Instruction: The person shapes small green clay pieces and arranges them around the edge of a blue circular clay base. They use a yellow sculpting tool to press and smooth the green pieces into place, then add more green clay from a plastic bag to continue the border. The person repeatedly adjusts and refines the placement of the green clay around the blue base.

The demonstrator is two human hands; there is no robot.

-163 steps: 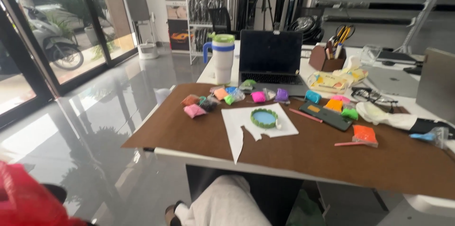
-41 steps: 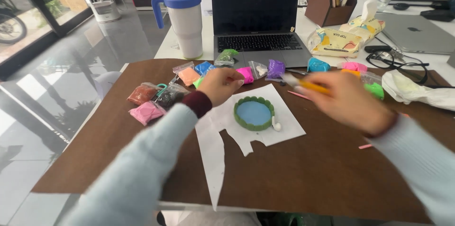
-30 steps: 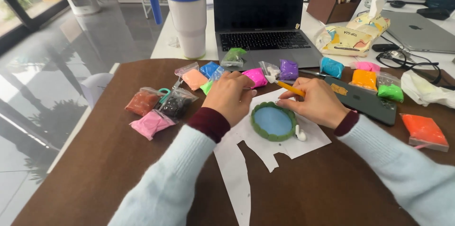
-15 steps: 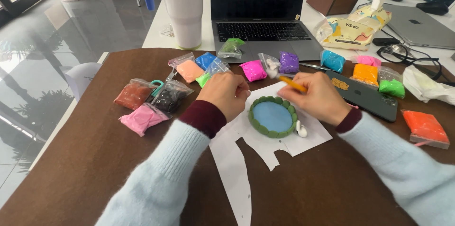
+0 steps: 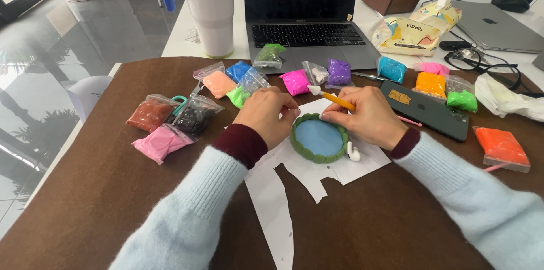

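A round blue clay disc with a scalloped green rim [image 5: 318, 139] lies on a torn white paper sheet [image 5: 309, 171]. My left hand [image 5: 265, 116] rests curled against the disc's left edge, fingertips touching the green rim. My right hand [image 5: 369, 117] sits at the disc's upper right and grips a yellow modelling tool [image 5: 334, 99] with a white tip, which points up and left. A small white earbud [image 5: 352, 152] lies beside the disc, just under my right hand.
Several small bags of coloured clay [image 5: 164, 141] ring the paper on the brown mat [image 5: 102, 202]. A dark phone [image 5: 429, 110] lies to the right. Behind stand a laptop [image 5: 309, 32], a tall white tumbler [image 5: 211, 12], a tissue pack [image 5: 419, 29] and glasses [image 5: 473, 57].
Both hands came in from above the mat and settled at the clay disc, the left on its rim and the right with the tool. The view has moved closer and lower.
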